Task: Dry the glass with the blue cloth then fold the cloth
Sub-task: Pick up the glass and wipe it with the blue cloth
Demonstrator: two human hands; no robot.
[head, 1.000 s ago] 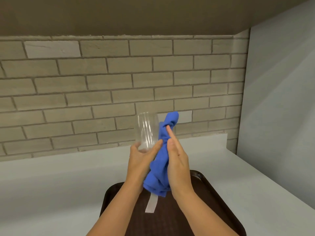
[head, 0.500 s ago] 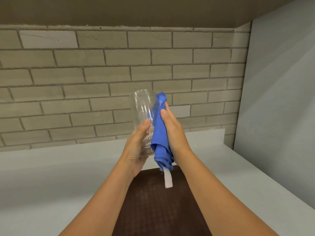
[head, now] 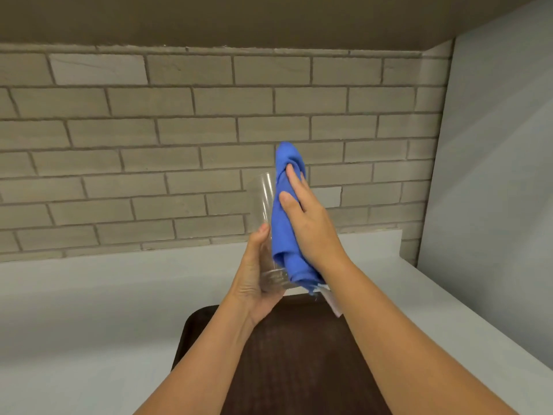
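Observation:
A clear glass is held upright in the air above the counter, my left hand wrapped round its base. The bunched blue cloth lies pressed against the glass's right side, its top end poking up above the rim. My right hand lies flat on the cloth, fingers stretched upward, pushing it onto the glass. A white tag hangs from the cloth's lower end. The glass's right wall is hidden behind the cloth.
A dark brown tray lies on the pale grey counter under my forearms. A brick wall stands behind, and a plain grey wall closes the right side. A dark overhang spans the top.
My right hand slid the cloth up along the glass's side, so the cloth's top now rises above the rim. Both hands stay raised over the tray, the left still on the glass's base.

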